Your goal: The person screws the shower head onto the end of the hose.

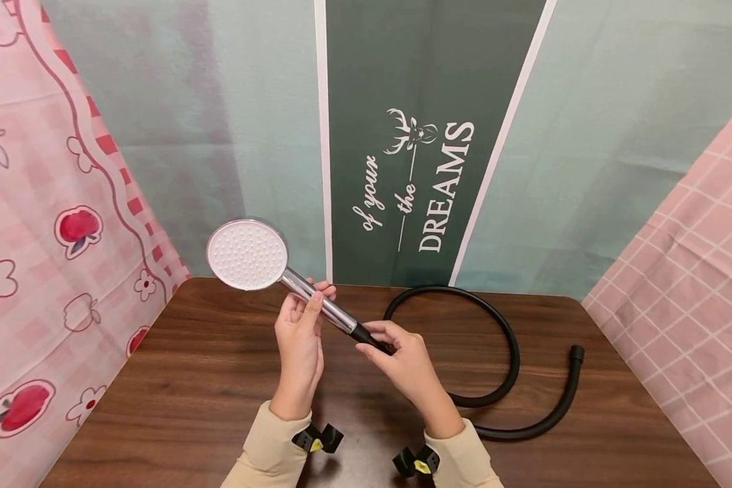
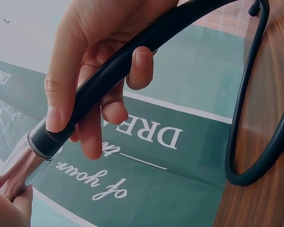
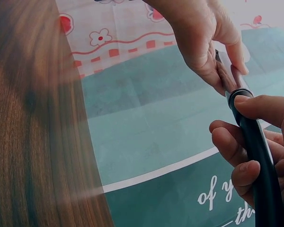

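Note:
A shower head (image 1: 247, 255) with a round white nozzle face is held over the table, tilted up to the left. My left hand (image 1: 300, 332) grips its chrome handle (image 1: 335, 313), thumb lying along it. At the handle's lower end, the black connector of the hose (image 2: 97, 85) meets the chrome. My right hand (image 1: 405, 359) holds the hose right at this joint, thumb on the connector (image 3: 241, 101) and fingers curled beneath. In the left wrist view only a bit of the left hand (image 2: 12, 208) shows at the lower left.
The rest of the black hose (image 1: 512, 339) loops over the wooden table (image 1: 207, 393), its free end fitting (image 1: 576, 354) at the right. Behind stands a green cloth backdrop (image 1: 427, 68); pink patterned cloths hang left (image 1: 30, 169) and right (image 1: 695, 257).

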### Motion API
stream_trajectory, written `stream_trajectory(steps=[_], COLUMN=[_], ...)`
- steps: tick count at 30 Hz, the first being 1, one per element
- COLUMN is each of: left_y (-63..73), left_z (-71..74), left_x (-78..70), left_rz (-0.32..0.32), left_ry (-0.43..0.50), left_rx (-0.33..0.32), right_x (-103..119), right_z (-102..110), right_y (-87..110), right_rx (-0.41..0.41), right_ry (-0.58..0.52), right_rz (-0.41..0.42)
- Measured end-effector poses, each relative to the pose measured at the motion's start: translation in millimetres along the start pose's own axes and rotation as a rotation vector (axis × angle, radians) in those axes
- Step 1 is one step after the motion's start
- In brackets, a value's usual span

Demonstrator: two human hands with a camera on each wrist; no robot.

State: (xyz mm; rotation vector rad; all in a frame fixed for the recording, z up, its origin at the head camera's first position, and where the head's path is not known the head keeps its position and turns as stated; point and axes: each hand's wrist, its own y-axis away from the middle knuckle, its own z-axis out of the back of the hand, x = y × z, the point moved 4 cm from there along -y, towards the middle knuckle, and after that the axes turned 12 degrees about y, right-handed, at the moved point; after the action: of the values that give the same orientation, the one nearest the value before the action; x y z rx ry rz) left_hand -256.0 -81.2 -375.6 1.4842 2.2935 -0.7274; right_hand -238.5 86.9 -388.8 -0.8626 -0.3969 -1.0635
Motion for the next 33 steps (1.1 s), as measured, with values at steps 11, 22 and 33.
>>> stream_trajectory(steps=[11, 22, 33], left_y=[1.0, -0.2, -0.7], left_z=[0.7, -0.3, -0.1], left_x=[0.6, 1.4, 2.8], left_rz=[-0.002, -0.003, -0.007], left_ry=[-0.008, -0.009, 0.005], left_rx=[0.002, 0.006, -0.001], right_x=[-0.3, 0.1, -0.1], right_z=[0.3, 0.1, 1.8], right_y=[0.3, -0.3, -0.7], right_rx=[0.019, 0.008, 0.002], right_ry=[-0.032, -0.045, -0.053], right_rz=[-0.015, 0.018, 0.048])
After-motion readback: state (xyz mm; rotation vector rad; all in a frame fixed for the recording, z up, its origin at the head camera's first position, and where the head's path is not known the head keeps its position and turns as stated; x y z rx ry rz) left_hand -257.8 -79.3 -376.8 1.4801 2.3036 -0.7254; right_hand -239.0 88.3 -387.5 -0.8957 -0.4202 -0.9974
